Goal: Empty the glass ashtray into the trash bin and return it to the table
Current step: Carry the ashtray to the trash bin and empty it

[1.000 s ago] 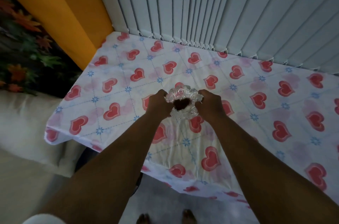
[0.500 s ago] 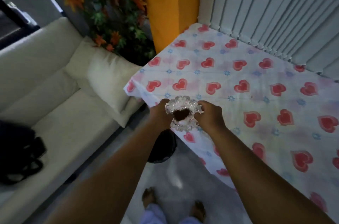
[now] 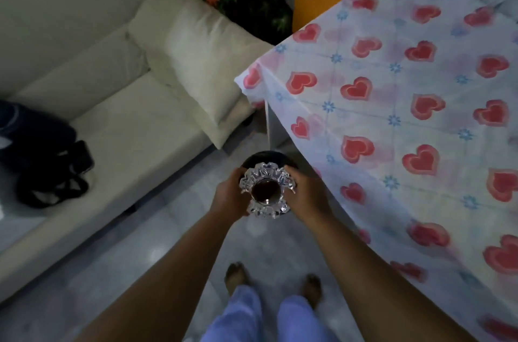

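Glass ashtray [image 3: 266, 191], thick and slippery, is riding level between my left hand [image 3: 228, 196] and right hand [image 3: 304, 196], both grips closing on its scalloped rim, just above the dark trash bin [image 3: 265, 158] beside the desk [image 3: 406, 106]. I'm judging it heavy and breakable.

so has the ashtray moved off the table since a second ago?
Yes. The ashtray, in both hands, left the tablecloth and now sits over the dark bin.
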Demonstrator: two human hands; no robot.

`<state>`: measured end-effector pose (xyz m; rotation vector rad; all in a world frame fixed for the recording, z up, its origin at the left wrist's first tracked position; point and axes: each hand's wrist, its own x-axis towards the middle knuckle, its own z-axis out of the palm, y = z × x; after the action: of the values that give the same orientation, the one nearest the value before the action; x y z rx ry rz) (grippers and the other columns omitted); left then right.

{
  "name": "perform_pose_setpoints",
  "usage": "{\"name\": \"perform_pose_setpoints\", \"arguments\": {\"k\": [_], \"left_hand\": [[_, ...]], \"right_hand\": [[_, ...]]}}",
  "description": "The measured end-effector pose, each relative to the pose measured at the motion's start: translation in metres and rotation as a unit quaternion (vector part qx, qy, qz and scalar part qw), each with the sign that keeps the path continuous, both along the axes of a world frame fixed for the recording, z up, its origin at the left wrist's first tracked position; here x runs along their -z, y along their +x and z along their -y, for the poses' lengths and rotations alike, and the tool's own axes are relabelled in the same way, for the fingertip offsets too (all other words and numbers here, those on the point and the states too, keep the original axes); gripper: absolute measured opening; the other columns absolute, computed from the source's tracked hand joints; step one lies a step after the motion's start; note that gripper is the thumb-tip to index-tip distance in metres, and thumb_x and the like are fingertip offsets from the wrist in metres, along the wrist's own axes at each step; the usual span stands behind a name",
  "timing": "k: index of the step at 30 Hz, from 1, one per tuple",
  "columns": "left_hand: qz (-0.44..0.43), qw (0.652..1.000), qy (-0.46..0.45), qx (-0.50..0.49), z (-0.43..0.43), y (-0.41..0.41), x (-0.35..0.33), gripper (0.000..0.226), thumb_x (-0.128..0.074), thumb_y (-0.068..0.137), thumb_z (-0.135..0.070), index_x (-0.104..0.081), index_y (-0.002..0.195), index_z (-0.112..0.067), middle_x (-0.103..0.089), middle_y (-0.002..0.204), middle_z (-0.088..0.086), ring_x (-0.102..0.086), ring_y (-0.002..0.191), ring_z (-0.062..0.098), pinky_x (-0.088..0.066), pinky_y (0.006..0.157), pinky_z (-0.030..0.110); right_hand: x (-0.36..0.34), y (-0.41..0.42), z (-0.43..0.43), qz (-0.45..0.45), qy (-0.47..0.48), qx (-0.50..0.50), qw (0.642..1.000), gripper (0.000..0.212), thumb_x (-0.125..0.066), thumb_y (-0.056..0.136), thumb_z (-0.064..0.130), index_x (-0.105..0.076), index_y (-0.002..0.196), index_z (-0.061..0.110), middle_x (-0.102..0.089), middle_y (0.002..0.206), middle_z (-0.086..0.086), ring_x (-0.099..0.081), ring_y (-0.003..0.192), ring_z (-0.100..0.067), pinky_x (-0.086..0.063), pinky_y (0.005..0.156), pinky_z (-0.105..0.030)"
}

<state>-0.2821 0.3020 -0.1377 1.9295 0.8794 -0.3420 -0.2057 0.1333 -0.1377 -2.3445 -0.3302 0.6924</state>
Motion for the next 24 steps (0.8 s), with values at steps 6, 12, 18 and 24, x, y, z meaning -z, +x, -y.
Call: {"name": "perform_pose_setpoints", "arguments": {"k": [6, 12, 18, 24], "left_hand": [[-0.015, 1.000, 0.014, -0.003, -0.028, 0.002, 0.115, 0.043, -0.059, 0.085, -0.003, -0.051, 0.121, -0.024, -0.055, 0.091, 0.008, -0.068, 0.065, 0.030, -0.060, 0.046, 0.043], [-0.008, 0.999, 0.037, 0.010, -0.042, 0.023, 0.243, 0.046, -0.058, 0.084, -0.004, -0.051, 0.126, -0.024, -0.060, 0.101, 0.016, -0.068, 0.075, 0.039, -0.061, 0.057, 0.051], [0.022, 0.998, 0.054, 0.039, -0.066, 0.040, 0.342, 0.047, -0.064, 0.084, -0.012, -0.052, 0.127, -0.025, -0.064, 0.115, 0.015, -0.069, 0.085, 0.032, -0.062, 0.069, 0.046], [0.084, 0.996, -0.018, 0.034, -0.073, 0.046, 0.391, 0.048, -0.064, 0.083, -0.008, -0.054, 0.126, -0.026, -0.066, 0.112, 0.014, -0.070, 0.085, 0.030, -0.062, 0.066, 0.046]], "right_hand": [[0.123, 0.002, -0.024, -0.059, 0.047, 0.013, 0.997, 0.056, -0.068, 0.084, 0.007, -0.053, 0.137, 0.016, -0.065, 0.126, -0.014, -0.063, 0.104, -0.024, -0.045, 0.091, -0.026], [0.264, 0.019, -0.037, -0.127, 0.104, 0.136, 0.977, 0.054, -0.065, 0.090, 0.031, -0.049, 0.138, 0.014, -0.068, 0.109, -0.010, -0.066, 0.098, -0.023, -0.054, 0.090, -0.044], [0.386, 0.034, -0.066, -0.316, 0.248, 0.342, 0.849, 0.054, -0.044, 0.093, 0.058, -0.067, 0.117, 0.014, -0.071, 0.115, -0.011, -0.068, 0.102, -0.028, -0.054, 0.093, -0.049], [0.444, 0.030, -0.076, -0.560, 0.420, 0.242, 0.672, 0.097, -0.049, 0.062, 0.089, -0.063, 0.127, 0.018, -0.064, 0.129, -0.019, -0.057, 0.118, -0.047, -0.041, 0.096, -0.071]]}}
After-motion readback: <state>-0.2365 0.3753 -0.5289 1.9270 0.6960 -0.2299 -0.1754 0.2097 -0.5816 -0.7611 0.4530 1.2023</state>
